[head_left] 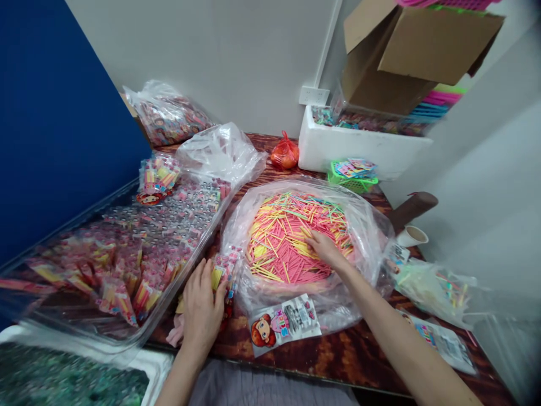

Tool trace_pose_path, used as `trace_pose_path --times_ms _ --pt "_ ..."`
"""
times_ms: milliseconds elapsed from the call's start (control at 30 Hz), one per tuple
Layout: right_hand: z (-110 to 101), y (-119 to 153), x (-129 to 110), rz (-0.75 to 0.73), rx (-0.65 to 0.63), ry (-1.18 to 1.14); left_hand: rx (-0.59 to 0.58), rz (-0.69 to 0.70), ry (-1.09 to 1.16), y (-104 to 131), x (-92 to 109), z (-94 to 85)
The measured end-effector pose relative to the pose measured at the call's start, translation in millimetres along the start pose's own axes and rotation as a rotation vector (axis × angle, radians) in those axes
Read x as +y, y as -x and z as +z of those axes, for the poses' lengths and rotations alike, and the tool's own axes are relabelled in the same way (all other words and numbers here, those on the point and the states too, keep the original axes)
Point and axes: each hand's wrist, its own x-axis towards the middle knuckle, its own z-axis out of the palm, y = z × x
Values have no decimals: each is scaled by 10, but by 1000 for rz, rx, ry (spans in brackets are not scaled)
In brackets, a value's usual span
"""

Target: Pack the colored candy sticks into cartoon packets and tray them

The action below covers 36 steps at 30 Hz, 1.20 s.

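Note:
A large clear plastic bag [367, 214] lies spread open on the table, heaped with thin pink, yellow and green sticks [291, 254]. My right hand [324, 247] reaches into this heap, its fingers closed around a few yellow sticks. To the left of the bag, my left hand [200, 301] lies palm down with its fingers stretched out over small filled packets [230, 262], partly hiding them. A flat printed pouch [285, 326] with a cartoon figure rests at the bag's near edge.
On the left stands a clear tray [186, 276] of filled packets. Behind are a bulging packet bag [169, 115], a red bag [285, 153], a green basket [353, 180] and a white foam box [359, 146]. A paper cup [412, 237] and another pouch [443, 341] sit right.

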Motion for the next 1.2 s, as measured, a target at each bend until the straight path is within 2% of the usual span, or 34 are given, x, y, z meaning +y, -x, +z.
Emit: trace_pose_path --times_ms 167,333,467,600,733,833,900,967,1033,1200 --pt "-63 92 44 57 -165 -472 24 55 75 16 272 -102" --pt "-56 322 134 112 -208 -781 -19 165 188 11 549 -57" --pt "-61 497 198 132 -165 -928 -117 219 283 -22 755 53" --pt "-2 711 222 98 -80 -980 -181 237 381 -49 977 151" --pt "251 978 268 40 14 -963 -226 337 466 -13 1303 260" --pt "484 1147 310 -62 98 -911 -256 487 448 54 1574 419" --pt "588 1224 319 -116 143 -889 -343 619 397 98 1703 531" --pt "629 1276 307 -129 170 -892 -437 701 360 130 1755 593" --pt "622 1310 284 -123 186 -883 -463 693 360 148 1716 572" --pt "607 1352 292 -84 191 -786 -354 490 384 225 1329 332"
